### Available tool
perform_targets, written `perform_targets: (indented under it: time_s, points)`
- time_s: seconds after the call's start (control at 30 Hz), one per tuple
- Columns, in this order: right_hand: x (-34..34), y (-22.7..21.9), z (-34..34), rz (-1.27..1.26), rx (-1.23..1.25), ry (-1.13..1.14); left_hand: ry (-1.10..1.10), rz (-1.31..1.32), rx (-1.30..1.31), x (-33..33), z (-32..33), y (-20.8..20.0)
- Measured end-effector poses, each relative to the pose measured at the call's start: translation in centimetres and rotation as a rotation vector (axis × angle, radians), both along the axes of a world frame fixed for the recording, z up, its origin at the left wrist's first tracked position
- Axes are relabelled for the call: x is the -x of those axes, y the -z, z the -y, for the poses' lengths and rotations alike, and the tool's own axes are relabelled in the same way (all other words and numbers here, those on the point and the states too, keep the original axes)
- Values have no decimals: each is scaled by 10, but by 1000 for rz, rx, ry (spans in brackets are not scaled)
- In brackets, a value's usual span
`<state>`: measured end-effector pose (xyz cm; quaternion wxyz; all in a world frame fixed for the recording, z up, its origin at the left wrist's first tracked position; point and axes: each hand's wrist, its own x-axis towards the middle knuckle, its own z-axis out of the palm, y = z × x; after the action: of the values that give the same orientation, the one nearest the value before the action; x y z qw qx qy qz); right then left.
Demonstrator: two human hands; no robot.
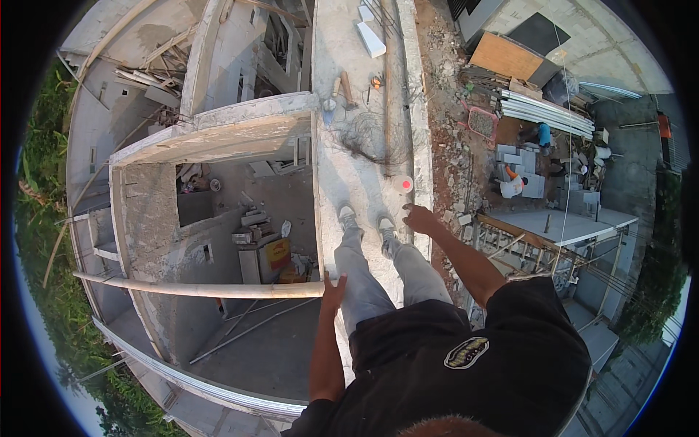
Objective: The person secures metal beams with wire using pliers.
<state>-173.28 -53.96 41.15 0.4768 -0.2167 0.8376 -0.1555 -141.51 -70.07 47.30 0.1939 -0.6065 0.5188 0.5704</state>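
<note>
My right hand (419, 219) is held out over the right side of the concrete ledge (364, 182). Its fingers are partly stretched, and nothing shows in them. Just beyond it on the ledge stands a small round pale container (403, 185) with a pink-red spot inside. My left hand (333, 293) hangs by my left thigh, thumb and fingers apart. It overlaps the end of a long bamboo pole (218, 290); whether it touches the pole is unclear. My two shoes (348, 217) stand on the ledge.
Tangled thin wire (368, 138), a wooden-handled tool (346, 89) and white blocks (371, 40) lie farther along the ledge. Left, it drops into a roofless room (269, 197); right, to rubble (455, 131). Below, people (512, 183) are among pale blocks, near a pink wheelbarrow (481, 122).
</note>
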Motion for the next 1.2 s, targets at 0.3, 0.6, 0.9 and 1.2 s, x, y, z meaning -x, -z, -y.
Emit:
perform_targets:
  time_s: [0.3, 0.6, 0.9, 1.2]
  points:
    - [34, 231, 141, -301, -23, -79, 565, 302, 341, 84, 16, 127]
    - [103, 446, 181, -898, -233, -372, 359, 134, 587, 87, 62, 129]
    - [157, 386, 203, -593, -237, -551, 315, 153, 509, 92, 68, 125]
    - [241, 108, 204, -212, 218, -347, 574, 62, 458, 74, 58, 152]
